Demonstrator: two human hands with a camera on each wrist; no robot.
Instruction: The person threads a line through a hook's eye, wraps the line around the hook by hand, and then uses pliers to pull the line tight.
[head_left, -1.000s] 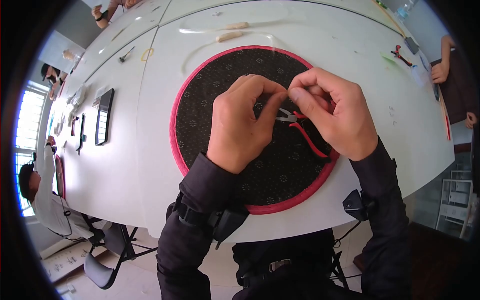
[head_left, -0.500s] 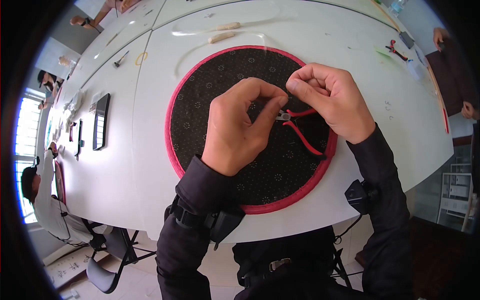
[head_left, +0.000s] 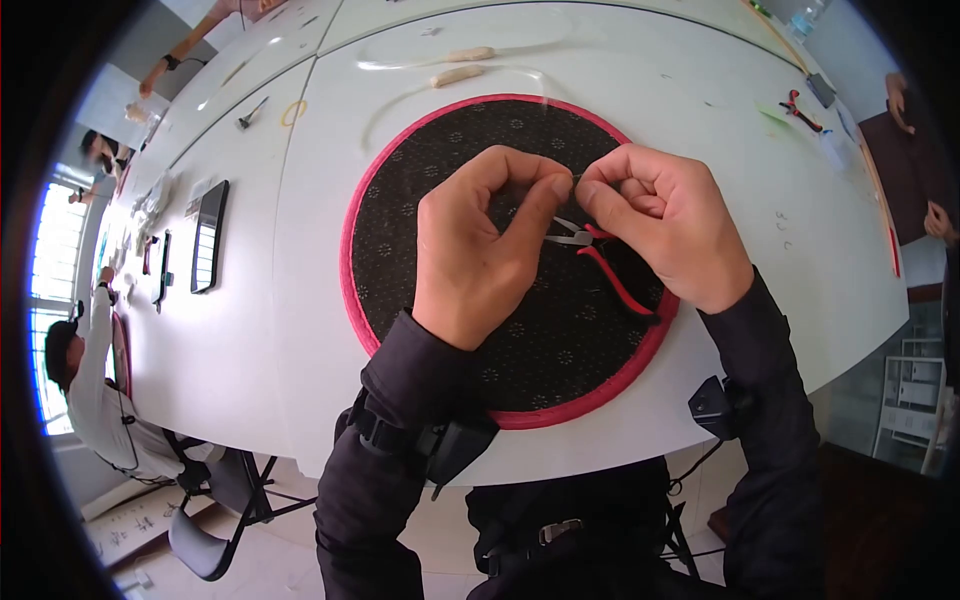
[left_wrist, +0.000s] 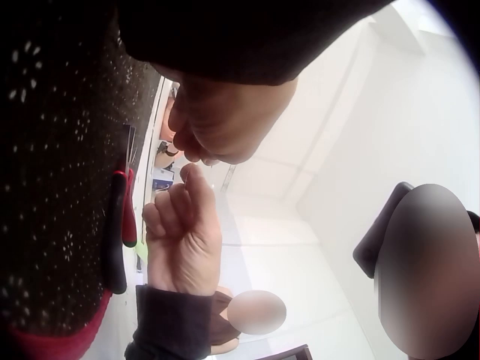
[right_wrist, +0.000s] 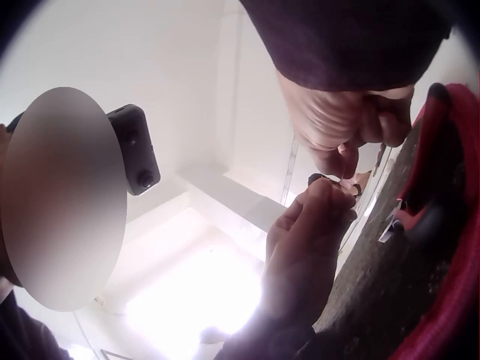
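Over a round dark mat [head_left: 540,370] with a red border, my left hand [head_left: 470,250] and right hand [head_left: 680,225] meet almost fingertip to fingertip. Each pinches with thumb and forefinger. A tiny thin strand [right_wrist: 343,177] shows between the fingertips in the right wrist view; I cannot tell what it is. Beneath the hands lie pliers with red and black handles [head_left: 622,286], their metal nose pointing left and partly overlapped by the hands. The left wrist view shows the same pliers [left_wrist: 114,232] on the mat, beside the right hand [left_wrist: 184,232].
Two clear curved tubes with beige handles [head_left: 458,76] lie beyond the mat on the white table [head_left: 330,350]. A dark tablet-like device [head_left: 208,235] is at left, near a screwdriver-like tool [head_left: 252,113]. Another red-handled tool [head_left: 800,110] lies far right. Other people sit around the table.
Half a second ago the right fingertips were slightly above and apart from the left ones; now they are level and closer together. Both hands keep their pinch, and the pliers stay on the mat.
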